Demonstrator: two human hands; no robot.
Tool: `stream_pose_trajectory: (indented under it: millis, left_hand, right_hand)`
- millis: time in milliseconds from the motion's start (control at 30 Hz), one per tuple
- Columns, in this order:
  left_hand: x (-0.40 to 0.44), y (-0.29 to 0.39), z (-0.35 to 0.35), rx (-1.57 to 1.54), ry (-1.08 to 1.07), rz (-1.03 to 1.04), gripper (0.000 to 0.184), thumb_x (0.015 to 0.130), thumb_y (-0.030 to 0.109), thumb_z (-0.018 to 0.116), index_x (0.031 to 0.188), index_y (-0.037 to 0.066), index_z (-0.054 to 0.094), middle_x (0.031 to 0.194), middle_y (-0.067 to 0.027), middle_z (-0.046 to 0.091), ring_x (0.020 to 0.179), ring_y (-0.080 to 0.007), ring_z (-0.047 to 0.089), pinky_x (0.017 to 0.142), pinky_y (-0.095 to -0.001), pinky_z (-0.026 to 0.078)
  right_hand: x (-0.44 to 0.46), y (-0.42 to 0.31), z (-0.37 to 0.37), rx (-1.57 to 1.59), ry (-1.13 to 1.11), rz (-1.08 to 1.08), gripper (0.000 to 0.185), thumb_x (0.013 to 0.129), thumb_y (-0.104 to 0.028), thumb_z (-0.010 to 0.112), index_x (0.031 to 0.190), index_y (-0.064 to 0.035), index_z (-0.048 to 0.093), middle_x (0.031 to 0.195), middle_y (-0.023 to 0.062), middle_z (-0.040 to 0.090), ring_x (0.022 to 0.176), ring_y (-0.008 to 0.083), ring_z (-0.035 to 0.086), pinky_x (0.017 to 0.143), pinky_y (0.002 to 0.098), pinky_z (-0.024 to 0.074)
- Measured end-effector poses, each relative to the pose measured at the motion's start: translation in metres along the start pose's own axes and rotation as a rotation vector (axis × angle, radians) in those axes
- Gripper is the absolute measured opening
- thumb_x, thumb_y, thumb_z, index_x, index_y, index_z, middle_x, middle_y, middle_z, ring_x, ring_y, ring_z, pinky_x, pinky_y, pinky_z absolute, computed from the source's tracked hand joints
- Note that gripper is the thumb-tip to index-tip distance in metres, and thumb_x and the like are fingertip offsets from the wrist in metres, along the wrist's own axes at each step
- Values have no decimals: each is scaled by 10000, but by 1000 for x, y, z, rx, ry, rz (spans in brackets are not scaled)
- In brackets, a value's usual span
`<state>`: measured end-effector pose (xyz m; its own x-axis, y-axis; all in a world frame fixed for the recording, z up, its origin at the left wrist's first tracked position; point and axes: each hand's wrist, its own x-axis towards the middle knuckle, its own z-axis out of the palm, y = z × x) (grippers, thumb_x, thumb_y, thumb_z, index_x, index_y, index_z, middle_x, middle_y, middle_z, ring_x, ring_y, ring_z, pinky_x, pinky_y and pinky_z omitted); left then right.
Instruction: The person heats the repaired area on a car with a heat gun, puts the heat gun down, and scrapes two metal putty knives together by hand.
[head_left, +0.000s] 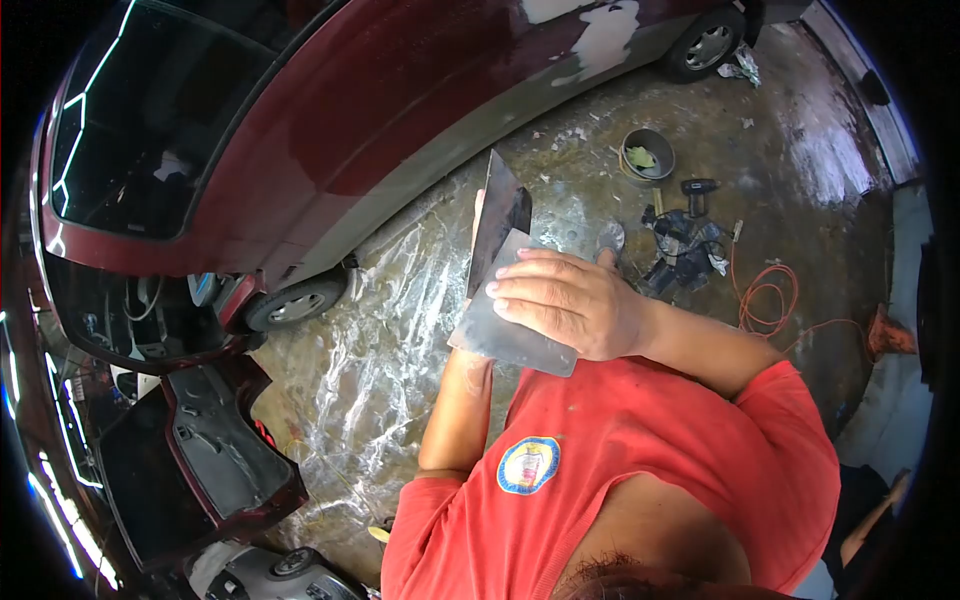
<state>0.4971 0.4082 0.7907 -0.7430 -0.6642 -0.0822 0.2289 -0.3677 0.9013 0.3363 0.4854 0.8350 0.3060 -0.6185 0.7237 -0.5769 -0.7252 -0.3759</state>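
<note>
My right hand (575,305) lies across a flat grey sheet (510,335), its fingers stretched over the top face and its thumb out of sight. Just beyond it a darker, stiff-looking plate (495,215) stands at a steep angle, its lower edge close to the grey sheet. Whether the two touch, I cannot tell. My left hand (478,212) is behind the dark plate and supports it; only a sliver of fingers shows along its left edge. The left wrist passes beneath the grey sheet.
A dark red car (350,130) with pale patches stands along the far side. A bucket (648,155), dark tools (685,250) and an orange cord (770,300) lie on the stained floor (380,340). A detached car door (215,450) is at left; another person's arm (870,525) shows at right.
</note>
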Motion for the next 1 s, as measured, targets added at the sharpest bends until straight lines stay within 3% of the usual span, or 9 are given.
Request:
stream_pose_trajectory:
  millis: [233,367,467,567,700,733,833,933,1000]
  left_hand:
    - [-15,-7,14,184,194,91,360,877,76,627,1225,26,549,1127,-65,624,1013,-186,600,855,-326,491]
    - [-14,9,43,190,261,264,505,840,40,642,1326,7,509,1260,-96,584,1153,-193,556,921,-278,465]
    - [-21,-20,-24,553,2,50,758,773,-74,492,1489,47,275,1394,-116,482,1276,-222,477,1038,-311,397]
    - [-21,4,4,-212,329,-204,769,785,-81,525,1503,48,280,1365,-69,496,1264,-201,496,1045,-314,408]
    - [-16,-5,-2,567,127,101,423,853,-10,563,1264,58,491,1210,-77,565,1116,-182,540,952,-326,452]
    - [-16,-2,-10,681,31,102,587,818,-63,519,1378,56,391,1309,-98,517,1217,-205,492,1028,-340,407]
    - [-18,-9,0,19,167,-83,899,701,-173,362,1546,47,147,1553,-150,283,1442,-247,278,1188,-364,211]
    - [-6,-4,23,199,-77,287,965,674,-191,332,1564,61,61,1613,-147,132,1497,-240,105,1209,-366,92]
    - [-7,21,32,289,113,184,891,753,-122,479,1552,89,147,1510,-157,346,1394,-262,352,1148,-371,276]
  right_hand:
    - [-14,32,8,70,33,141,506,755,1,606,1260,-3,566,1303,141,560,1180,330,554,1035,452,451]
    - [-27,51,11,28,51,249,579,711,62,583,1286,-6,556,1306,154,560,1216,355,530,1058,459,422]
    - [-22,33,6,21,19,140,496,760,-28,602,1256,-11,588,1272,149,586,1203,339,549,1047,453,435]
    - [-5,-6,3,88,-70,-77,414,788,-94,608,1194,-14,623,1217,138,617,1151,331,585,1005,452,472]
    - [-3,42,2,7,62,167,400,778,-49,599,1175,-5,625,1224,143,613,1146,313,589,986,433,486]
    - [-3,25,5,34,51,103,414,773,-32,596,1186,-1,616,1232,149,610,1144,327,587,983,432,486]
    - [4,5,10,60,51,164,459,750,36,566,1207,12,601,1231,161,607,1142,366,577,989,439,473]
    - [-4,66,10,-43,154,399,467,740,11,613,1206,38,608,1241,202,597,1179,348,574,1004,461,457]
    - [2,40,9,6,85,239,484,732,-3,630,1213,35,604,1242,198,597,1177,349,574,1000,458,459]
